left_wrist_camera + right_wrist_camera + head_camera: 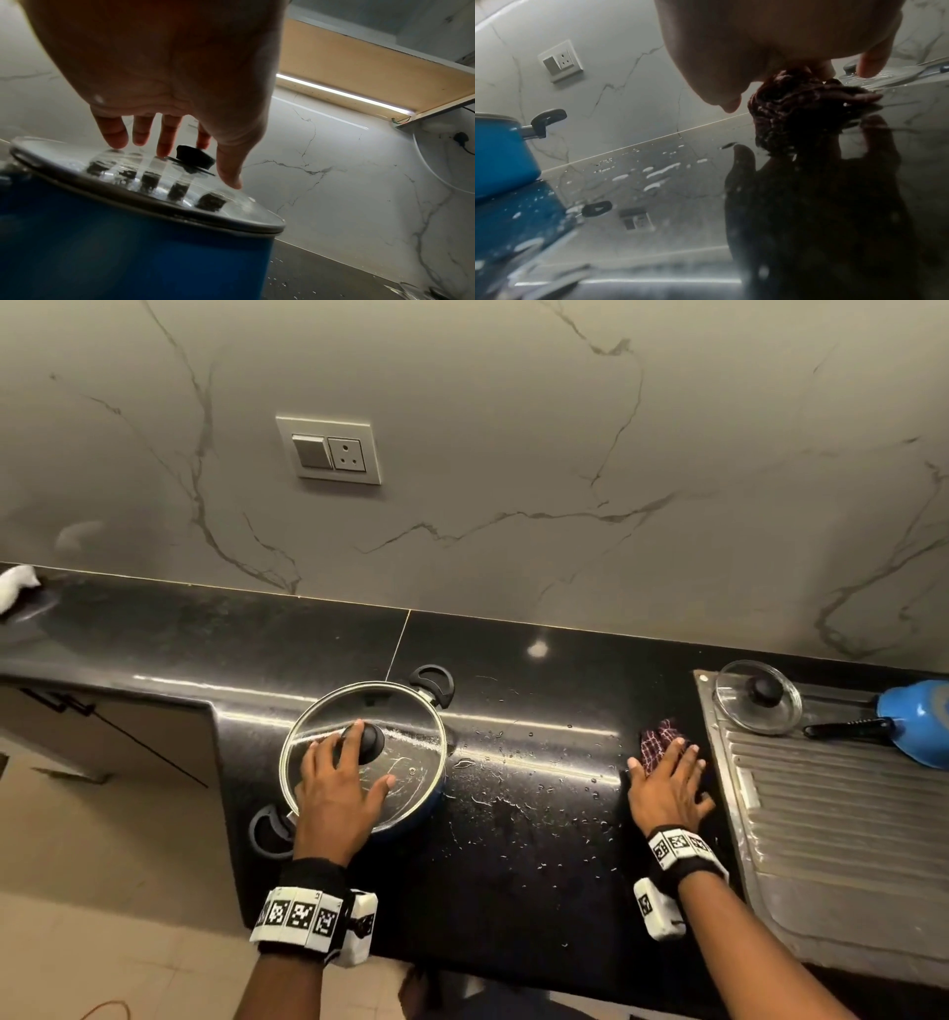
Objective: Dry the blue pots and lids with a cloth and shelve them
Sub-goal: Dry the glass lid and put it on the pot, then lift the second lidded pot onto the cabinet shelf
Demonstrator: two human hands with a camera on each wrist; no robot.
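A big blue pot (430,809) (128,253) with two black loop handles stands on the wet black counter (539,839), its glass lid (411,752) (154,194) in place. My left hand (359,770) (174,150) is spread over the lid, fingertips down around the black knob (374,743) (197,157) without closing on it. My right hand (665,767) (790,69) lies with straight fingers on a crumpled dark red checked cloth (660,737) (795,113) on the counter. A small glass lid (759,697) and a blue saucepan (919,721) sit on the drainboard.
The steel drainboard (832,839) runs along the right, just past my right hand. Water drops cover the counter between pot and cloth. A wall socket (328,451) is on the marble backsplash. A white object (15,588) lies far left. Cabinet doors (128,747) stand below left.
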